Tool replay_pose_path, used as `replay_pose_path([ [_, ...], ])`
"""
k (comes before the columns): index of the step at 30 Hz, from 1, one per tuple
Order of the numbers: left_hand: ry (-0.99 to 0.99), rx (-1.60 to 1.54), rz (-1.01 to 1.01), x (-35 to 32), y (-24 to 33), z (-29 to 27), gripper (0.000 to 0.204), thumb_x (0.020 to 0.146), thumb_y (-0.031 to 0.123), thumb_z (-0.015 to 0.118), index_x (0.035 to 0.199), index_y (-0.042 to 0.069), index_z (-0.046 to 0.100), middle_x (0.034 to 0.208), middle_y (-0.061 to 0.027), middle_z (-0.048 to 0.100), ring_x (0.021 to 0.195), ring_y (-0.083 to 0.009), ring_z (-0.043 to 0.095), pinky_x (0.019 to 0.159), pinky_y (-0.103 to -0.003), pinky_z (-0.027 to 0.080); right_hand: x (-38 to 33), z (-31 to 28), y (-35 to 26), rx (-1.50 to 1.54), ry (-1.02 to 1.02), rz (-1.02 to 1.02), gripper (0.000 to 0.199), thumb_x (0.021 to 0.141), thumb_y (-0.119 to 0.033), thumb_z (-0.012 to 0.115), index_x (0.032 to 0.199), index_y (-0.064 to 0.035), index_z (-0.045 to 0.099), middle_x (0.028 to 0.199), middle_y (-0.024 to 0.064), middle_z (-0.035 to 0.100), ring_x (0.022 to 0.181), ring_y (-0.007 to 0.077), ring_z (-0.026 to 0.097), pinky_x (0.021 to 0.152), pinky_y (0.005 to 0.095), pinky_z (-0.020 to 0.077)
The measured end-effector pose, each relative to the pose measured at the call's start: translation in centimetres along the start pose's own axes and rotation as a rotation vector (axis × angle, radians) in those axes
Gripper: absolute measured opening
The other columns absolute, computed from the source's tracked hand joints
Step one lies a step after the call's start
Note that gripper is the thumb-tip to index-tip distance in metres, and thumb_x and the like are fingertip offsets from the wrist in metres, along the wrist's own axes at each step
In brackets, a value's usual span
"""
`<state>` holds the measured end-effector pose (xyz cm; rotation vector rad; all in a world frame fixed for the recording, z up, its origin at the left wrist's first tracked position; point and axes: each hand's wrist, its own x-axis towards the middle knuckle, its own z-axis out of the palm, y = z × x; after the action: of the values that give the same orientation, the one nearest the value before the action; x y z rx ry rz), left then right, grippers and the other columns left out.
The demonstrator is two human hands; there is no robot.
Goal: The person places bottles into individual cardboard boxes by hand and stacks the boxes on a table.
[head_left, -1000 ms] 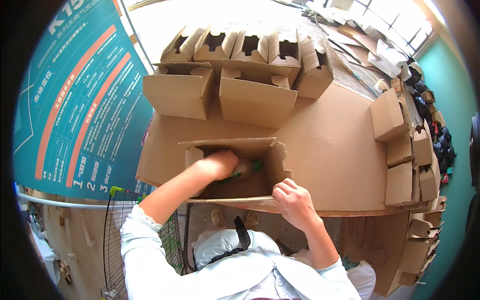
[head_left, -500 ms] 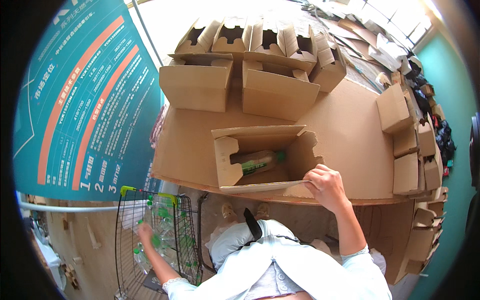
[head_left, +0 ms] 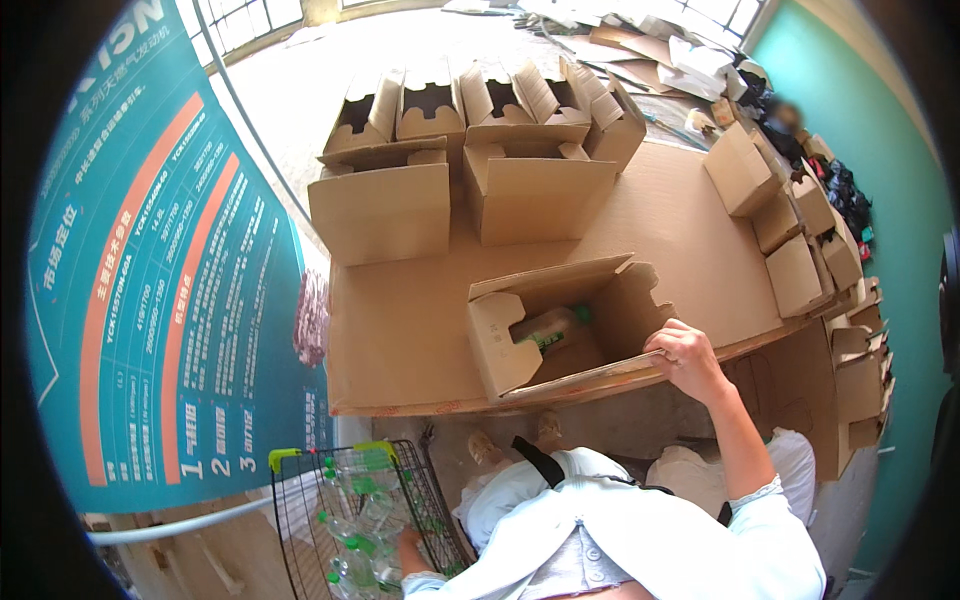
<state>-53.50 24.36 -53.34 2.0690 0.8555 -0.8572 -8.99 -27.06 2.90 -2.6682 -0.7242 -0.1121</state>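
Note:
My right hand [head_left: 688,360] pinches the near right corner of an open cardboard box [head_left: 500,345] that stands near the table's front edge. A clear plastic bottle [head_left: 553,328] with a green label and green cap lies on its side within that box. Down at the lower left, my left hand [head_left: 409,546] reaches into a black wire cart [head_left: 432,490] with green corner pieces. Around it are several clear bottles [head_left: 352,566] with green caps. The left fingers are mostly hidden, so I cannot see whether they hold a bottle.
Several open cardboard boxes [head_left: 380,215] stand in rows at the back of the cardboard-covered table [head_left: 660,225]. More boxes [head_left: 795,275] are stacked at the right. A teal printed banner [head_left: 150,300] rises on the left. White sacks [head_left: 795,465] sit below the table.
My left hand has moved toward my body, lower and rightward within the cart. The view has shifted, while my right hand keeps its hold on the box edge.

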Motion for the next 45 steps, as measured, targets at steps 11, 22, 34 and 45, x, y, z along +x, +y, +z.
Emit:
replay_pose_path([
  [11,0.199,0.135,-0.152,2.6,2.9,2.2,0.086,0.062,0.035,0.089,0.129,-0.003,0.052,0.121,-0.0254,0.063,0.115,-0.0433,0.058,0.097,-0.048,0.048,0.8,0.0,0.0,-0.024,-0.041,0.031,0.015,0.073,-0.006,0.077,0.079,-0.0023,0.063,0.084,0.0076,0.069,0.084,0.0262,0.065,0.072,0.0364,0.0539],
  [22,0.886,-0.374,-0.429,-14.6,10.9,-8.5,0.086,0.063,0.026,0.093,0.132,0.000,0.048,0.125,-0.0211,0.058,0.113,-0.0393,0.056,0.094,-0.048,0.047,0.7,0.1,1.7,0.059,-0.015,-0.074,0.018,0.078,-0.014,0.073,0.076,-0.0059,0.057,0.075,0.0062,0.061,0.079,0.0257,0.061,0.067,0.0378,0.0527],
  [34,1.766,-0.454,0.538,-32.8,42.9,-28.6,0.061,0.092,0.026,0.065,0.141,-0.004,0.042,0.140,-0.0237,0.046,0.125,-0.0339,0.051,0.107,-0.048,0.042,0.5,0.6,3.9,0.131,-0.054,-0.342,0.011,0.081,-0.009,0.069,0.079,-0.0047,0.059,0.089,0.0068,0.066,0.087,0.0214,0.064,0.065,0.0325,0.0557],
  [45,0.455,0.068,1.278,-31.7,76.5,-23.8,0.070,0.068,0.031,0.086,0.125,0.006,0.055,0.110,-0.0122,0.066,0.102,-0.0240,0.065,0.089,-0.037,0.053,-0.4,-0.5,6.4,0.279,0.128,-0.382,0.012,0.078,-0.007,0.070,0.085,-0.0037,0.061,0.096,0.0073,0.065,0.098,0.0244,0.063,0.076,0.0351,0.0564],
])
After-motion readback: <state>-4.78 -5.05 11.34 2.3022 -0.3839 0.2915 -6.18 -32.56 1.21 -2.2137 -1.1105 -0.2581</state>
